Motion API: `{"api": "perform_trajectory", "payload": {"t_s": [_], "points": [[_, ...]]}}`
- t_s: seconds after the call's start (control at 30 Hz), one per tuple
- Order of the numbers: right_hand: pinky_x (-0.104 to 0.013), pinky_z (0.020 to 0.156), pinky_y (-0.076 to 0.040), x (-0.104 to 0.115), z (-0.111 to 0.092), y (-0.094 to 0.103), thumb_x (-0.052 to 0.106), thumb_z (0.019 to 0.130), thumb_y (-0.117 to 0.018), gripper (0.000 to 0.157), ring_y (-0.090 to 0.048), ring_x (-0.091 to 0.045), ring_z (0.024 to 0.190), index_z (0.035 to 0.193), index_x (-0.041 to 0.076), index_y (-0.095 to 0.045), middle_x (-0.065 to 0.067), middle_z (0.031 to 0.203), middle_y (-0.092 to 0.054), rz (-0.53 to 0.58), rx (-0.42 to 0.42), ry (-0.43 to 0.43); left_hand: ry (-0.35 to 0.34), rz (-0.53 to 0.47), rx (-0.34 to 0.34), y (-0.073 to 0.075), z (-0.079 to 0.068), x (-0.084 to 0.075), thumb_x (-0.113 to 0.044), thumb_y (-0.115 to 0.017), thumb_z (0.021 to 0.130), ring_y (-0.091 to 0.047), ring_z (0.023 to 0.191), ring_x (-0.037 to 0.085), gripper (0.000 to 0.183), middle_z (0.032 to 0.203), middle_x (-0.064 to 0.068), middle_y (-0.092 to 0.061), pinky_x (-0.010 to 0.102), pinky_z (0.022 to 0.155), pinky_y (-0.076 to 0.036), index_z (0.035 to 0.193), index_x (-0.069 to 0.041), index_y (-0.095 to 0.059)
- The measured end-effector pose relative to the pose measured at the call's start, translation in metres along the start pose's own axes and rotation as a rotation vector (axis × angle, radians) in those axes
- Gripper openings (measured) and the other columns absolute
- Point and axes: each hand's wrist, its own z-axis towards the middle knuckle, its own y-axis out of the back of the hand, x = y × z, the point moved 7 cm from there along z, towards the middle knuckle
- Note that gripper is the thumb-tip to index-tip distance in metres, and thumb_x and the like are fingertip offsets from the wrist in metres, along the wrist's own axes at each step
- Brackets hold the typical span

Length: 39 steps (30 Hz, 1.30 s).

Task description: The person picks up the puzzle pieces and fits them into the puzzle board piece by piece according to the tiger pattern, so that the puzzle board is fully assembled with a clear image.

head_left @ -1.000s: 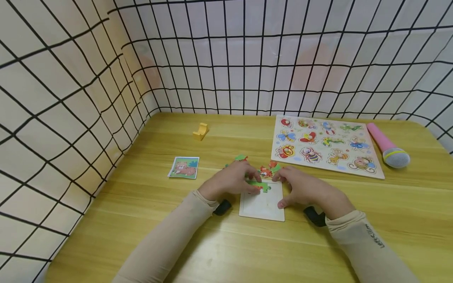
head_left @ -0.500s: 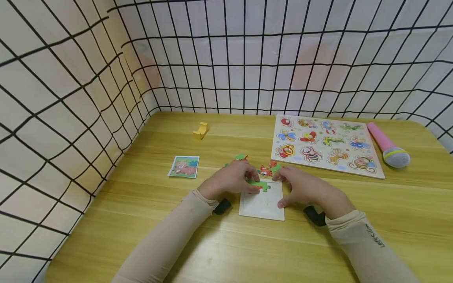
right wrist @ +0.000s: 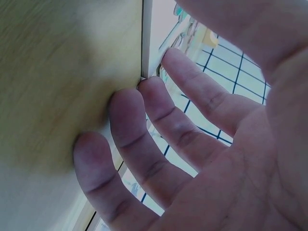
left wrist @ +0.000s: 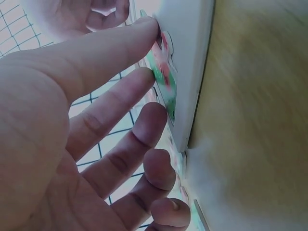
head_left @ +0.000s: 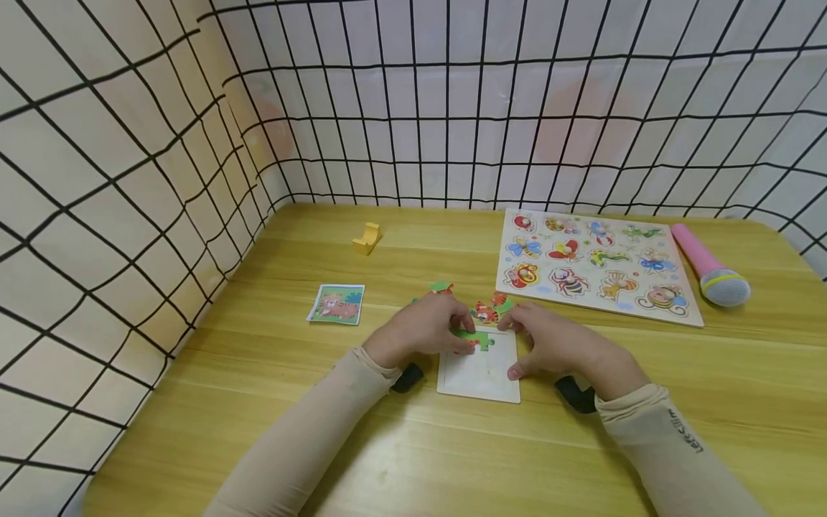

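A small white puzzle board (head_left: 481, 377) lies on the wooden table between both hands. Green and red jigsaw pieces (head_left: 484, 339) are along its far side. My left hand (head_left: 423, 327) has its thumb and index finger on a jigsaw piece (left wrist: 166, 82), pinching it at the board's surface; the hand hides part of the pieces. My right hand (head_left: 562, 341) steadies the board's far right corner, thumb at the right edge and index fingertip at the far edge. Its other fingers (right wrist: 127, 115) reach down to the tabletop beside the board.
Loose tiger-patterned pieces (head_left: 484, 311) lie just beyond the board, with another loose piece (head_left: 441, 287) behind the left hand. A tiger picture card (head_left: 337, 304) and yellow holder (head_left: 367, 239) are left. An insect puzzle (head_left: 594, 266) and pink toy microphone (head_left: 709, 266) lie back right. Black netting (head_left: 446, 115) surrounds the table.
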Motion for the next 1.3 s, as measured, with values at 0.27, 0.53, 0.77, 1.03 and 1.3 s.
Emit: {"api": "perform_trajectory", "payload": {"t_s": [0.27, 0.53, 0.77, 1.03, 1.3], "points": [[-0.053, 0.101, -0.041, 0.000, 0.000, 0.000, 0.037, 0.072, -0.092, 0.069, -0.053, -0.030, 0.110, 0.124, 0.007, -0.060, -0.012, 0.120, -0.053, -0.004, 0.005, -0.011, -0.007, -0.025, 0.002, -0.001, 0.000, 0.000, -0.025, -0.085, 0.084, -0.055, 0.078, 0.011, 0.014, 0.083, -0.008, -0.064, 0.024, 0.069, -0.046, 0.095, -0.019, -0.076], [-0.054, 0.101, -0.040, -0.001, 0.001, -0.001, 0.037, 0.072, -0.092, 0.069, -0.053, -0.030, 0.111, 0.125, 0.007, -0.060, -0.012, 0.120, -0.053, -0.008, 0.001, -0.004, -0.015, 0.008, 0.015, 0.000, -0.001, -0.003, -0.028, -0.083, 0.086, -0.054, 0.074, 0.010, 0.017, 0.081, -0.008, -0.063, 0.024, 0.065, -0.044, 0.100, -0.019, -0.079], [-0.054, 0.101, -0.040, -0.001, 0.001, -0.001, 0.037, 0.072, -0.092, 0.069, -0.053, -0.030, 0.110, 0.124, 0.006, -0.060, -0.012, 0.119, -0.053, -0.010, 0.002, -0.004, -0.025, 0.033, 0.006, 0.000, 0.000, -0.004, -0.027, -0.082, 0.087, -0.054, 0.072, 0.008, 0.017, 0.080, -0.009, -0.063, 0.022, 0.063, -0.044, 0.101, -0.018, -0.079], [-0.053, 0.100, -0.041, 0.000, 0.001, 0.000, 0.036, 0.073, -0.092, 0.067, -0.053, -0.030, 0.108, 0.123, 0.006, -0.059, -0.012, 0.117, -0.053, -0.014, 0.001, 0.003, -0.017, 0.040, 0.002, 0.000, 0.000, -0.004, -0.028, -0.083, 0.087, -0.053, 0.069, 0.007, 0.016, 0.078, -0.009, -0.062, 0.022, 0.061, -0.043, 0.100, -0.019, -0.079], [-0.053, 0.101, -0.040, 0.001, 0.000, 0.001, 0.035, 0.073, -0.092, 0.064, -0.052, -0.030, 0.109, 0.120, 0.005, -0.059, -0.012, 0.118, -0.053, -0.012, -0.006, 0.008, -0.008, -0.081, -0.021, 0.015, -0.005, 0.005, -0.024, -0.085, 0.084, -0.056, 0.078, 0.014, 0.025, 0.090, -0.003, -0.065, 0.026, 0.066, -0.047, 0.106, -0.015, -0.076]]}}
